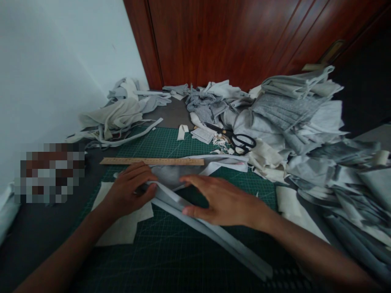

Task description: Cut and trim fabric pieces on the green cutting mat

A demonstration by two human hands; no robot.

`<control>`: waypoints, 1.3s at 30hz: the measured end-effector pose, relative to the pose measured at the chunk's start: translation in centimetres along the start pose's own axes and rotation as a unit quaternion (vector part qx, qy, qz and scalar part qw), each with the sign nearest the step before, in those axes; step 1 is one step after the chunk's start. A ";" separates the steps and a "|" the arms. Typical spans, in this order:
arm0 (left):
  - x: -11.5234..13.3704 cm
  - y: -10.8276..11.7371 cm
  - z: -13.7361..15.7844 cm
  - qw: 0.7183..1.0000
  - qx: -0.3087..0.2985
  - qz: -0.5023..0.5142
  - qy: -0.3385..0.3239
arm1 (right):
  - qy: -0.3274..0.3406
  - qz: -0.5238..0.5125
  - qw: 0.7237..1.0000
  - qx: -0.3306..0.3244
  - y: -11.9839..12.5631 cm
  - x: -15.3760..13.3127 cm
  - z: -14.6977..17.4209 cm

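Observation:
My left hand [131, 187] pinches the folded edge of a light grey fabric piece [171, 174] between thumb and fingers. From that hand a long, narrow grey band [220, 240] of cloth runs down to the lower right. My right hand [224, 199] is over the band, thumb and fingers apart; its thumb tip is at the band's edge, and I cannot tell if it touches. A wooden ruler [152, 161] lies across the far part of the fabric. Beneath my left wrist is a cream cloth piece [117, 230], partly covered.
All this rests on a green cutting mat [171, 260]. Black scissors [241, 140] lie beyond the ruler, among small scraps. Heaped grey cloth [293, 114] fills the right side, and more scraps [119, 112] are piled far left. A brown wooden door [214, 40] stands behind.

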State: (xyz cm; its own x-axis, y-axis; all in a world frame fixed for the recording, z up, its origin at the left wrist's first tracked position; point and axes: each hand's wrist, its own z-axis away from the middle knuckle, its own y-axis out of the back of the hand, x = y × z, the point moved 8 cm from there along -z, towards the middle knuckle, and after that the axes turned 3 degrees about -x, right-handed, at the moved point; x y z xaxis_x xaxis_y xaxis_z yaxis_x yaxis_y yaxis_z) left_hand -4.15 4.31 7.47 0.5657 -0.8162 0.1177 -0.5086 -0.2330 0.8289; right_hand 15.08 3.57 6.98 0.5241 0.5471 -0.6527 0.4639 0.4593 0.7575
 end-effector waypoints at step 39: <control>-7.6 2.9 -8.8 0.965 0.008 -0.171 0.201 | -0.076 0.126 0.951 0.273 12.7 12.8 2.2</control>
State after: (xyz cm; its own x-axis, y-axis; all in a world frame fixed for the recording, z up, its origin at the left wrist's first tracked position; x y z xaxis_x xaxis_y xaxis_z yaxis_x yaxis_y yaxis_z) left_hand -4.19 14.51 13.75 0.9064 -0.4201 0.0444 -0.2564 -0.4633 0.8483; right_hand 29.27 14.85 8.19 0.7459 0.4651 -0.4768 0.5897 -0.1284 0.7974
